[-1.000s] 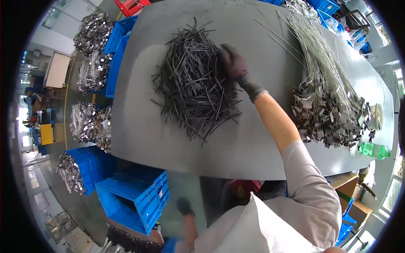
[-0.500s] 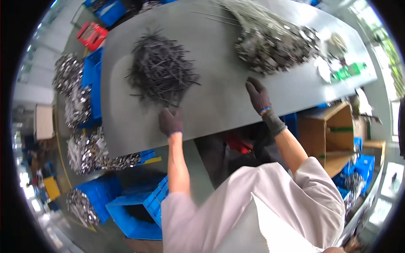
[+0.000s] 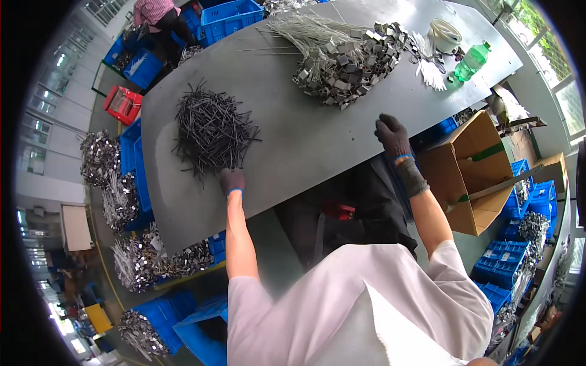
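Observation:
A loose heap of thin dark strips (image 3: 213, 128) lies on the left part of the grey metal table (image 3: 293, 149). My left hand (image 3: 232, 180), in a dark glove, is at the near edge of this heap and seems to touch it; its fingers are mostly hidden. My right hand (image 3: 392, 135), also gloved, hovers by the table's near edge with fingers loosely bent and slightly apart, and nothing visible in them. Beyond it lies a pile of small silvery metal pieces (image 3: 348, 70) with long pale strands (image 3: 305, 30) trailing to the far left.
A green bottle (image 3: 473, 62), a white roll (image 3: 444, 35) and white ties (image 3: 431, 76) occupy the table's far right. An open cardboard box (image 3: 467, 174) stands right of my right arm. Blue crates (image 3: 168, 314) with metal pieces line the left. A person in pink (image 3: 157, 13) is far left.
The view has shifted and sharpened. My left hand remains by the near edge of the dark heap. My right hand is farther from the metal pile, closer to the table's edge, its fingers more bent.

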{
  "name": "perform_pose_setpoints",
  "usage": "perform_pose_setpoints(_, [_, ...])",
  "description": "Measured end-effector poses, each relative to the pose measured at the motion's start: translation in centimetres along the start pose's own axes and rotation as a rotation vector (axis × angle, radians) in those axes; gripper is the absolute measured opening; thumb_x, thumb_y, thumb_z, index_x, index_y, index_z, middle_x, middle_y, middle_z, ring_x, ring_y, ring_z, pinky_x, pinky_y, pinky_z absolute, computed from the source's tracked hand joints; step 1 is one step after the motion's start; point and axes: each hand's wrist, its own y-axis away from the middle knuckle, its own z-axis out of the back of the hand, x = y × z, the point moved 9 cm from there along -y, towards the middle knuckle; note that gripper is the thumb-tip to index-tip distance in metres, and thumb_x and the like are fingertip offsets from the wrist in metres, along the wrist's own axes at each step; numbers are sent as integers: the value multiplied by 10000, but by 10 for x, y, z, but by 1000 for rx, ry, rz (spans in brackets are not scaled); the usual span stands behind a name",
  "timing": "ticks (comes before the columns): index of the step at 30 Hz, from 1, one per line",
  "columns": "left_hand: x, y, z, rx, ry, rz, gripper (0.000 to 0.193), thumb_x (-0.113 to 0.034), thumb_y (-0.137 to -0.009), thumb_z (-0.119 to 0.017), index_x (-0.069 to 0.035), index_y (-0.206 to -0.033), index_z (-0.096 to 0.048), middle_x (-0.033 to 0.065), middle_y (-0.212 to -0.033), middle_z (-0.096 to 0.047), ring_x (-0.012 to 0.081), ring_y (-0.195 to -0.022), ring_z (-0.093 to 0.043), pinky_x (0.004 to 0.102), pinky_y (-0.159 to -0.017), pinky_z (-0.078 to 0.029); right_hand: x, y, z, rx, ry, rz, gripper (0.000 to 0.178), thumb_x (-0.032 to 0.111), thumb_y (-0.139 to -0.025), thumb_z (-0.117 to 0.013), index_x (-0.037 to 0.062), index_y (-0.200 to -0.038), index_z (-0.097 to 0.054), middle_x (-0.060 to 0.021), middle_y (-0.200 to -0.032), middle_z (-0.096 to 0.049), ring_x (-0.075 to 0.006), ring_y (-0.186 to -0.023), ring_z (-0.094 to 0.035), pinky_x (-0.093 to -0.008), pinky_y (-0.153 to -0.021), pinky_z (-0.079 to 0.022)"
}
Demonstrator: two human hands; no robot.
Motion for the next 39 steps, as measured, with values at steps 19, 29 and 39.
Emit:
perform_pose_setpoints(19, [-56, 60, -28, -161, 638, 12, 145, -94, -984, -558, 51, -983, -555, 64, -829, -514, 166, -784, -491, 293, -760, -441, -15, -121, -76, -155, -268, -260, 302, 253, -935, -718, -3, -1073, -637, -76, -857, -676, -161, -689, -669, -276, -600, -538])
perform_pose_setpoints(29, [-41, 66, -26, -358, 393, -201, 289, -69, -995, -547, 88, -1238, -539, 167, -1056, -628, 229, -954, -612, 332, -884, -497, -33, -55, -49, 147, -334, -447, 236, 250, -941, -666, 24, -996, -621, -81, -797, -663, -145, -608, -628, -274, -528, -475])
perform_pose_setpoints(39, [-47, 76, -50, 119, 1203, 297, 180, -161, -941, -655, -55, -1086, -636, 17, -712, -618, 78, -600, -579, 211, -503, -453, -4, 29, -104, 791, -1128, -684, 391, 471, -990, -551, 90, -1004, -638, -104, -946, -714, -219, -780, -659, -291, -665, -515])
